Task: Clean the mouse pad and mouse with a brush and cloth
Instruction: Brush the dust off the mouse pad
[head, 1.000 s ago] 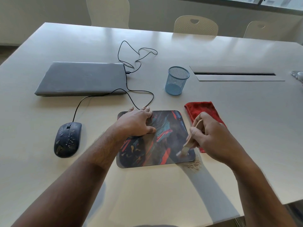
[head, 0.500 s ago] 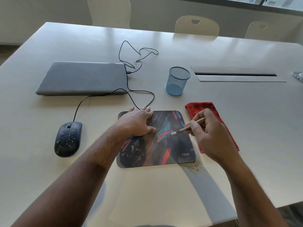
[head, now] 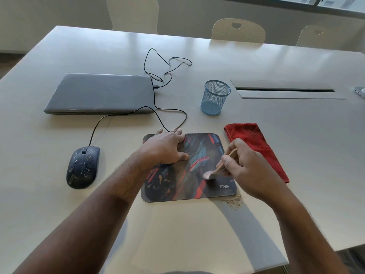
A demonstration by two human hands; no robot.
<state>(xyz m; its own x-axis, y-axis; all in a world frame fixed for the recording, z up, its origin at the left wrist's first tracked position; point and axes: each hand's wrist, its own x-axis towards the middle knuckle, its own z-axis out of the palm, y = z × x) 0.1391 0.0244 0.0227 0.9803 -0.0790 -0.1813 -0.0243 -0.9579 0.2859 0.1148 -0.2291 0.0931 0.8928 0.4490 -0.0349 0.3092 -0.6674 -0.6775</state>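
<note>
A dark mouse pad point(head: 199, 186) with red and blue streaks lies near the table's front edge. My left hand point(head: 167, 148) presses flat on its far left part. My right hand point(head: 246, 169) grips a small wooden-handled brush point(head: 214, 172), whose pale bristles touch the pad's lower right area near the printed logo. A black wired mouse point(head: 83, 167), speckled with light crumbs, sits to the left of the pad. A folded red cloth point(head: 254, 141) lies to the right of the pad, partly behind my right hand.
A small heap of tan dust point(head: 234, 201) lies on the table off the pad's front right corner. A closed grey laptop point(head: 98, 93) and the mouse cable point(head: 169, 113) are behind the pad. A blue mesh pen cup point(head: 215, 96) stands behind the cloth.
My right hand swung the brush from the pad's upper middle down toward its lower right. My left hand stayed pressed on the pad.
</note>
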